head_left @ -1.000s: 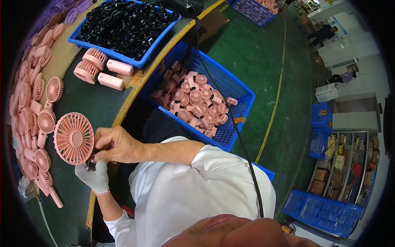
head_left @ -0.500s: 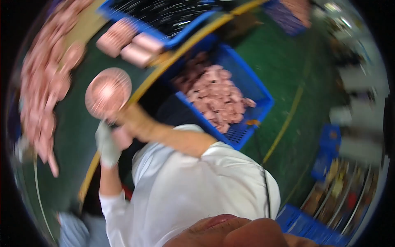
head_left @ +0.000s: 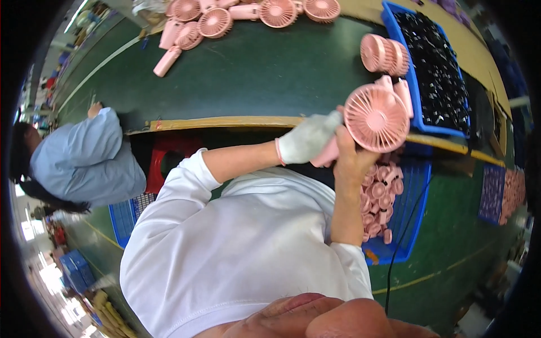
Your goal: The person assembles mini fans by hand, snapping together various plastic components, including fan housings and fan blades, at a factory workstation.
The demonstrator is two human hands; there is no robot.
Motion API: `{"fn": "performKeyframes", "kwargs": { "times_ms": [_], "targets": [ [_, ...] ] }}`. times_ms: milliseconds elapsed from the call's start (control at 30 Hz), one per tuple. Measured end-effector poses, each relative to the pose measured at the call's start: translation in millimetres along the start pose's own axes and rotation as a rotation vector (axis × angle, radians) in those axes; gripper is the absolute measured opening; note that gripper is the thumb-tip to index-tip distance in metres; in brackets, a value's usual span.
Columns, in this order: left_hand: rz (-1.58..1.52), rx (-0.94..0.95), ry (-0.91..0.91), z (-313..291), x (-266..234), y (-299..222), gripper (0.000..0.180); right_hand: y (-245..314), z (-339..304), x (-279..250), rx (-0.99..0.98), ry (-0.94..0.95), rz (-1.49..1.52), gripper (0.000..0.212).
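Note:
A pink handheld fan (head_left: 376, 117) with a round slatted grille is held over the table's near edge. White-gloved, my left hand (head_left: 309, 138) closes around the fan's handle side. My bare right hand (head_left: 350, 160) grips the fan just below its head, thumb and fingers against the pink body. The lower handle sticks out between the two hands. Just beyond the held fan, pink fan heads (head_left: 385, 54) stand on the table beside a blue crate (head_left: 414, 73) of small black parts.
More pink fans (head_left: 278, 12) lie along the far side of the green table (head_left: 236, 73). Below its edge, a blue crate (head_left: 414, 225) holds a heap of pink parts (head_left: 380, 197). To the left sits another person (head_left: 84, 158) in blue. A black cable (head_left: 397, 253) hangs at right.
My view has swung round to the left, bringing the long table and the person in blue into sight. The fan stays in both hands, and the blur has cleared.

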State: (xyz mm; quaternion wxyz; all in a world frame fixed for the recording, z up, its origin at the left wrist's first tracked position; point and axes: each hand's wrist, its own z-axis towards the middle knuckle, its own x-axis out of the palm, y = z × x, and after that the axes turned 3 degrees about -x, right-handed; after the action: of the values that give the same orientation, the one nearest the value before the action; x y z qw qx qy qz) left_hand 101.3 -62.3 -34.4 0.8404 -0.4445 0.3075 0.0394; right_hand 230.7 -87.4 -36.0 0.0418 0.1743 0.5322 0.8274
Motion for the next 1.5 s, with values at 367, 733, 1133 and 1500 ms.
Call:
{"fn": "performKeyframes", "kwargs": {
  "times_ms": [367,733,1133,1500],
  "targets": [
    [1.029,0.043,-0.525,85,-155,113,0.066,-23,-64,-147,-0.257,-0.232,-0.922,0.048],
    [0.998,-0.171,0.085,103,-161,143,0.045,-138,-203,-286,0.892,0.066,-1.345,0.036],
    [0.843,0.073,0.032,61,-92,46,0.053,42,95,-120,-0.557,-0.022,-1.084,0.011],
    [0.732,-0.189,0.007,37,-84,38,0.047,11,217,-123,-0.247,0.523,-1.477,0.02]
  ]
}}
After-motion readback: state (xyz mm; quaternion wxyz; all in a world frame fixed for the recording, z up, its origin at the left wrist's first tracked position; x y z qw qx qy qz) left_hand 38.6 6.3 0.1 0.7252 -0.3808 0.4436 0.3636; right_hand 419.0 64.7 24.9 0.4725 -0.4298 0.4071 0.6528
